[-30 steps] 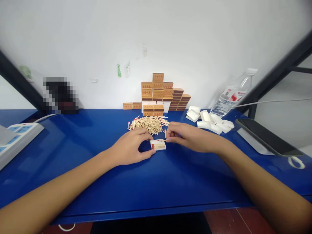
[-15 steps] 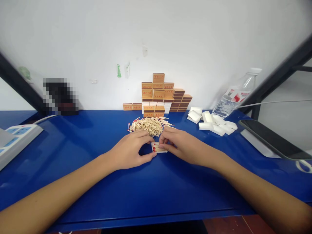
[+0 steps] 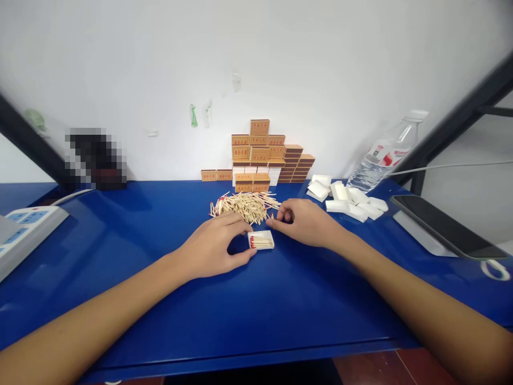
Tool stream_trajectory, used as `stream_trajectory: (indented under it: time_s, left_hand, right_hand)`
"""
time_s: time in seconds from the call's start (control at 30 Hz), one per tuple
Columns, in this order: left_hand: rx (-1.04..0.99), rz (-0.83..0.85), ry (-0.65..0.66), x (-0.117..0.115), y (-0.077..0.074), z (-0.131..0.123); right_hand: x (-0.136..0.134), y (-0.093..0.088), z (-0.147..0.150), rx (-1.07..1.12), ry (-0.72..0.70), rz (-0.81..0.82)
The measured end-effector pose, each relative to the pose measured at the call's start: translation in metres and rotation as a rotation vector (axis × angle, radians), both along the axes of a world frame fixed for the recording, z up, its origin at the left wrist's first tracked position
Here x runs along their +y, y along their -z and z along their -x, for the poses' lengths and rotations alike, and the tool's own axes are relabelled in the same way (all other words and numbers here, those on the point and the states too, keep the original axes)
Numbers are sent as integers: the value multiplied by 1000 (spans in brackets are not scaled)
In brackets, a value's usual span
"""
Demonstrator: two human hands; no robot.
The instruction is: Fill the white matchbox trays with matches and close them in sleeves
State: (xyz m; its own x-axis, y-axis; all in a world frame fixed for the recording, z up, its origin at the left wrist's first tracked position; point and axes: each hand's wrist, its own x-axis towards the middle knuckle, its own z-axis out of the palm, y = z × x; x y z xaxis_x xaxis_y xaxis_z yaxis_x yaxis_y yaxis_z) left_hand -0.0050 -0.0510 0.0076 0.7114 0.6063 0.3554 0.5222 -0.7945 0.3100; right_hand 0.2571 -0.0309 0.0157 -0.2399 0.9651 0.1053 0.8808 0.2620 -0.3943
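A small white matchbox tray [image 3: 261, 240] with red-tipped matches in it lies on the blue table [image 3: 160, 299]. My left hand [image 3: 216, 247] curls round the tray's left end, thumb and fingers touching it. My right hand [image 3: 304, 222] rests just right of the loose match pile [image 3: 244, 205], fingers pinched together at the pile's near right edge; what they hold is too small to make out.
Brown matchboxes [image 3: 260, 155] are stacked against the wall. Empty white trays [image 3: 348, 202] lie to the right, with a water bottle [image 3: 380, 158] and a phone [image 3: 444, 224] beyond. A white power strip [image 3: 20, 230] sits at the left.
My right hand has left the tray and moved back up to the edge of the match pile. The left hand has stayed on the tray.
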Motion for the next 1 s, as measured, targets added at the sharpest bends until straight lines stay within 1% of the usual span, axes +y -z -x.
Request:
stream_trajectory:
  time_s: [0.13, 0.23, 0.37, 0.43, 0.57, 0.67, 0.83, 1.0]
  left_hand:
    - [-5, 18, 10, 0, 1, 0]
    - [-8, 12, 9, 0, 0, -1]
    - [3, 0, -6, 1, 0, -1]
    - [8, -9, -14, 1, 0, -1]
    - [3, 5, -6, 0, -1, 0]
    - [4, 15, 5, -1, -1, -1]
    - [15, 4, 9, -1, -1, -1]
    - [12, 18, 8, -1, -1, -1]
  right_hand:
    - [-4, 3, 3, -27, -5, 44]
    - [-3, 2, -5, -87, -25, 79]
    - [-1, -2, -16, -139, -85, 78]
    - [-3, -7, -18, -107, -146, 59]
    - [-16, -17, -11, 21, -362, 36]
    - [-27, -15, 1, 15, -459, 46]
    - [-31, -7, 11, -98, -475, 1]
    - [-31, -6, 13, -21, -440, -49]
